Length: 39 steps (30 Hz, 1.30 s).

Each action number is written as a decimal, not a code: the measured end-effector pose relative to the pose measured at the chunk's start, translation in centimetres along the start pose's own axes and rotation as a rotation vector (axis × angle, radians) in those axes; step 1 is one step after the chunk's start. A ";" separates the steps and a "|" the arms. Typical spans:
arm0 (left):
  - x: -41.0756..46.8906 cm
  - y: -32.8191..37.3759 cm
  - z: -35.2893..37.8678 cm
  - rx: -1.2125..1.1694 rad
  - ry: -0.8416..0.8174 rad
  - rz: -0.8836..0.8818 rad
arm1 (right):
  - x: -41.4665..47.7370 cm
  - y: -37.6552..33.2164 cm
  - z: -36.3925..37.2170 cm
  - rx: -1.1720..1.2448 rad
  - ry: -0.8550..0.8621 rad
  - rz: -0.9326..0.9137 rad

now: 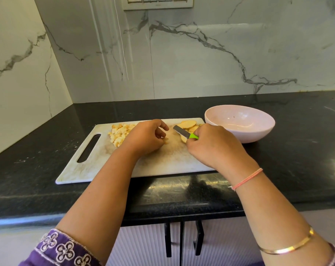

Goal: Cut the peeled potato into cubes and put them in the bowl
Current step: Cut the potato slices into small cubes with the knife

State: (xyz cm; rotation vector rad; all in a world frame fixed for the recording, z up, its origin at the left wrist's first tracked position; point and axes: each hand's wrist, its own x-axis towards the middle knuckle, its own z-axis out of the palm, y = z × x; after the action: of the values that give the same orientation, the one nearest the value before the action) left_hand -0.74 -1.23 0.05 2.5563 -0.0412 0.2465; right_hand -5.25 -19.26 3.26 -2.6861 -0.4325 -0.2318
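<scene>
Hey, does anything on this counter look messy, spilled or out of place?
Nothing serious. The cutting board has brownish stains across its middle, and small pale flecks lie scattered on the black counter to its left.

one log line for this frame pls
left grip: curled over board, hold unclear | right grip: holds knife | cubes: piled on board | slices: near bowl, uncut | bowl: no cubes

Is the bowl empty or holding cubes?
Empty: the bowl shows a bare inside; the cubes lie piled on the cutting board.
</scene>
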 end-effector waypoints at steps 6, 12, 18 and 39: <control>0.1 -0.2 -0.2 0.052 0.020 -0.007 | -0.4 -0.6 0.3 0.007 -0.031 -0.012; 0.2 -0.1 -0.3 0.176 0.051 -0.033 | -0.5 -0.7 0.4 0.012 -0.048 -0.009; 0.5 -0.5 0.4 0.160 0.106 -0.048 | -0.4 -1.0 0.7 0.008 -0.048 -0.019; 0.8 -0.7 0.7 0.133 0.157 -0.143 | -0.7 -2.9 2.2 -0.009 0.004 -0.038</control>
State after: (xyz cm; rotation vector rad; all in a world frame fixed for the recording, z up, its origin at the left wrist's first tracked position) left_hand 0.20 -1.05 -0.75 2.6479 0.2240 0.4046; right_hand -6.66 -16.04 2.14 -2.6877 -0.4826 -0.2510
